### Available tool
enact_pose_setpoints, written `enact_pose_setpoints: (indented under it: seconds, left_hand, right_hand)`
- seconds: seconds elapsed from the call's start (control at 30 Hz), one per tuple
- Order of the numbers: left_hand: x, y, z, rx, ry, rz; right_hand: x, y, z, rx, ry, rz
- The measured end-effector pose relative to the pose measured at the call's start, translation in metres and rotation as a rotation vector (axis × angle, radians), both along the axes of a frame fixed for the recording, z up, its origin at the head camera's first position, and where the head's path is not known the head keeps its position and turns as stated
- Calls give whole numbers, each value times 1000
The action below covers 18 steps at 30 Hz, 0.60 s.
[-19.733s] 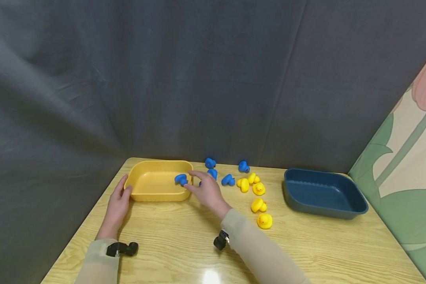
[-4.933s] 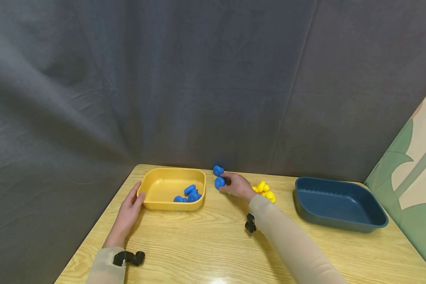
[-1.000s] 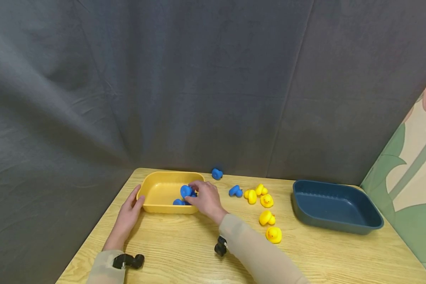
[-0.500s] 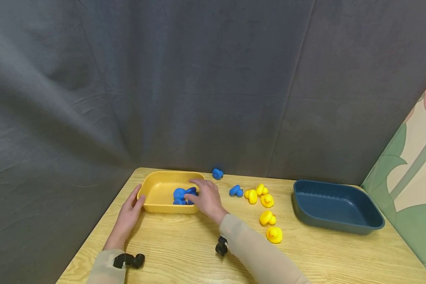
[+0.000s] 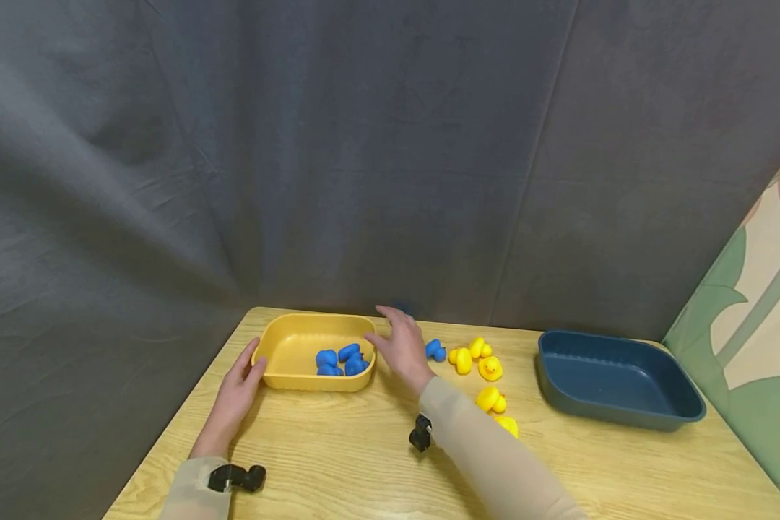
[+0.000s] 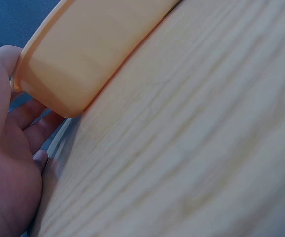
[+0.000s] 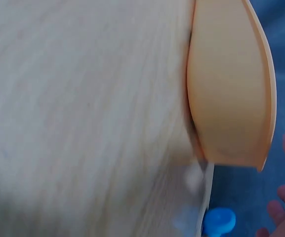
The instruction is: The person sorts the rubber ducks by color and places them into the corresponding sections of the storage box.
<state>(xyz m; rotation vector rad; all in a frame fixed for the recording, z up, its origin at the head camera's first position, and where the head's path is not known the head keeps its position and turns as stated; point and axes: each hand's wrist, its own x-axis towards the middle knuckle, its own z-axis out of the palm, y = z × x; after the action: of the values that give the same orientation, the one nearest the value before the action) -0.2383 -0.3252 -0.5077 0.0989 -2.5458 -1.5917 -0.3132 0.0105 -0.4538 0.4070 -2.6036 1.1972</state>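
A yellow tray point(image 5: 312, 381) stands at the table's far left with several blue ducks point(image 5: 339, 360) in it. My left hand point(image 5: 248, 367) rests open against the tray's left end; the left wrist view shows the hand point(image 6: 9, 148) against the tray's corner point(image 6: 88, 54). My right hand point(image 5: 393, 328) hovers open and empty just right of the tray. Its fingers reach toward the back edge and cover a blue duck there. The right wrist view shows that blue duck point(image 7: 219, 220) beyond the tray point(image 7: 226, 98). Another blue duck point(image 5: 436, 350) lies right of the hand.
Several yellow ducks point(image 5: 474, 355) lie in the table's middle, two more point(image 5: 492, 399) nearer me beside my right sleeve. A dark blue tray point(image 5: 614, 417) stands at the right. A grey curtain hangs close behind the table; a painted panel stands at the right.
My right hand let go of a blue duck into the yellow tray, then moved out of it to the right and back. The left hand has stayed on the tray.
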Motion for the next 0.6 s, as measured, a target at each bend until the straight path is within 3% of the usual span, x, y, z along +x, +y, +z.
enact_pose_setpoints:
  seconds: [0.17,0.6]
  left_hand:
    - [1,0,2,5,-9,3]
    - [-1,-2,-3,8,22,-5]
  right_hand:
    - [-14,14,0,-20,-19,-40]
    - [-43,39,-10,165,-11,-33]
